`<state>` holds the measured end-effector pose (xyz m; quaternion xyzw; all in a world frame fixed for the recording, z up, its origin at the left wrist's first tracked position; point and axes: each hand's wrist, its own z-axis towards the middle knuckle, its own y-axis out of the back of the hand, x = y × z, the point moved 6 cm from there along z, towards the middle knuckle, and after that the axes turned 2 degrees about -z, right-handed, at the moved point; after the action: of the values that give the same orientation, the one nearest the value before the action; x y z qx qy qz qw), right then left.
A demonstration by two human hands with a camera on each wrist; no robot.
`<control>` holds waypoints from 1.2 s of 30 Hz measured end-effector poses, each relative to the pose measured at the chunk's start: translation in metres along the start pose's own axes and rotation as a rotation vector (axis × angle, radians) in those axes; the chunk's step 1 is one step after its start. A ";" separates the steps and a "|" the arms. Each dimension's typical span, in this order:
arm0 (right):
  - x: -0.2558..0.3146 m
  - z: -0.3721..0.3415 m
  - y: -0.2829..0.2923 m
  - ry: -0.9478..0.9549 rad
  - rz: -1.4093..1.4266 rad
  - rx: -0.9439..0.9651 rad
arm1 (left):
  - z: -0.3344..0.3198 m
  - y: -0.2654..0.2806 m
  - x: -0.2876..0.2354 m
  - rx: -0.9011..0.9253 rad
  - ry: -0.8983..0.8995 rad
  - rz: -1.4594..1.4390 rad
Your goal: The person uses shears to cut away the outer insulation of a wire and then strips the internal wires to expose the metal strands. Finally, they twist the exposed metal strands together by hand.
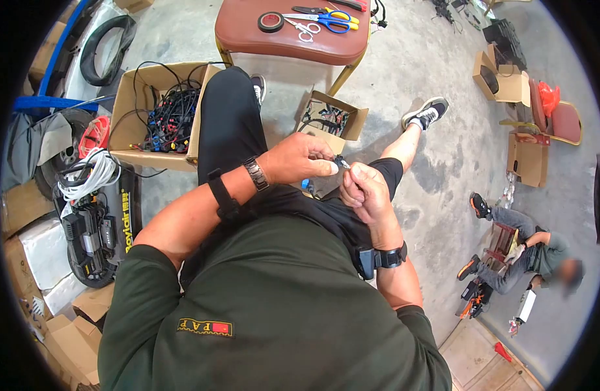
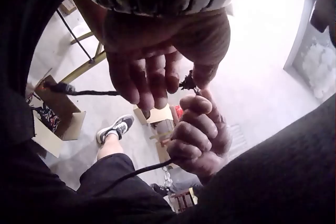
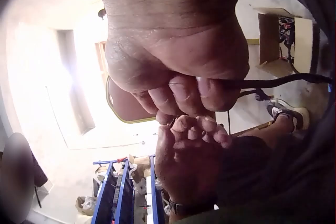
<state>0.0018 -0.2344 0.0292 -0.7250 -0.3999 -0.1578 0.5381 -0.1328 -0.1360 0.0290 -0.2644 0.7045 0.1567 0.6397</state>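
Note:
In the head view my left hand point(image 1: 300, 158) and right hand point(image 1: 368, 191) meet over the lap. Thumb and fingertips of both pinch a small dark cable end point(image 1: 340, 159) with ragged edges, seen closer as a dark tuft point(image 2: 187, 81) in the left wrist view. One black cable point(image 2: 94, 93) runs out from under the left hand's fingers to a connector point(image 2: 62, 88). Another black cable point(image 2: 140, 171) trails from the right hand, whose remaining fingers curl around it. Fingers hide the exact joint. A blue connector point(image 1: 305, 184) hangs just below the left hand.
Ahead, a brown stool point(image 1: 248, 39) bears black tape point(image 1: 271, 22) and scissors point(image 1: 336, 21). An open box of tangled cables point(image 1: 124, 127) stands at the left, a smaller box of parts point(image 1: 355, 124) between the feet. Another person point(image 1: 534, 254) sits at the right.

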 end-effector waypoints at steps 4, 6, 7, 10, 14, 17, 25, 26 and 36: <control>-0.002 0.000 -0.002 -0.034 -0.114 -0.041 | 0.000 -0.004 -0.010 0.046 0.039 0.053; 0.001 -0.001 -0.002 -0.079 -0.227 -0.052 | 0.001 -0.002 -0.015 0.074 0.174 0.121; 0.005 -0.001 -0.004 -0.083 -0.378 -0.056 | 0.001 -0.002 -0.017 0.096 0.154 0.145; 0.027 -0.002 -0.017 -0.033 -0.841 -0.048 | -0.002 0.001 -0.018 0.145 0.147 0.142; 0.055 0.001 -0.034 0.194 -1.386 -0.047 | -0.011 0.000 -0.021 0.161 0.209 0.066; 0.065 0.015 -0.028 0.493 -1.662 -0.073 | -0.012 -0.009 -0.035 0.182 0.122 0.168; 0.076 0.050 -0.028 0.664 -1.960 -0.164 | -0.008 -0.023 -0.061 0.041 -0.100 0.375; 0.074 0.055 -0.024 0.658 -1.956 -0.166 | -0.007 -0.021 -0.060 0.023 -0.078 0.376; 0.059 0.081 -0.003 0.506 -1.911 -0.261 | -0.003 -0.017 -0.049 -0.108 0.007 0.334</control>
<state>0.0211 -0.1368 0.0401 -0.0971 -0.6686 -0.7173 0.1704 -0.1236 -0.1436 0.0798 -0.1782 0.7316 0.2974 0.5870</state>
